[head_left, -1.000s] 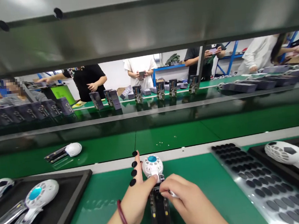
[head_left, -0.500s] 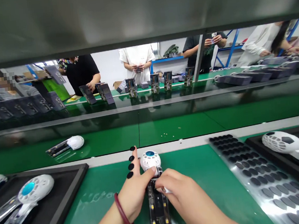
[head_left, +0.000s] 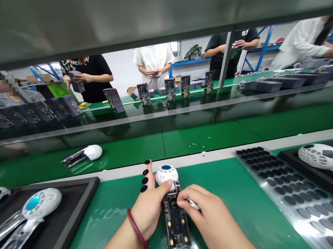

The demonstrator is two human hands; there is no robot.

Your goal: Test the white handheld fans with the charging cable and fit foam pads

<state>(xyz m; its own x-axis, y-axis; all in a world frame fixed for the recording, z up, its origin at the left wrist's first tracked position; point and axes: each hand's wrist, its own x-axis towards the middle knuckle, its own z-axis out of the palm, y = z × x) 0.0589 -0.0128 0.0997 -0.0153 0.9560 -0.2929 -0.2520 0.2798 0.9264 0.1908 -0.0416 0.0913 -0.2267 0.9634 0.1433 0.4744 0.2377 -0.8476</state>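
Note:
My left hand (head_left: 150, 209) holds a handheld fan upright on the green mat, its thumb pressed at the neck. The fan has a white vented head (head_left: 166, 175) with a blue centre and a clear handle (head_left: 177, 230) showing a dark circuit board. Several round black stickers (head_left: 145, 180) cling along the left fingers. My right hand (head_left: 203, 207) is closed in a pinch at the handle's upper right side, with a small white stick-like piece (head_left: 193, 204) between its fingers. A dark round spot (head_left: 173, 203) shows on the handle near those fingertips.
A sheet of round black stickers (head_left: 292, 188) lies right. Black trays (head_left: 82, 204) with more fans flank the mat. Another fan (head_left: 93, 152) lies on the green conveyor (head_left: 136, 147) ahead. Beyond stand several boxes (head_left: 170, 90) and co-workers. A grey shelf (head_left: 155, 14) hangs overhead.
My right fingertips have shifted slightly right, uncovering more of the upper handle. The left hand keeps its hold. Across the line, a co-worker now holds a box in both hands.

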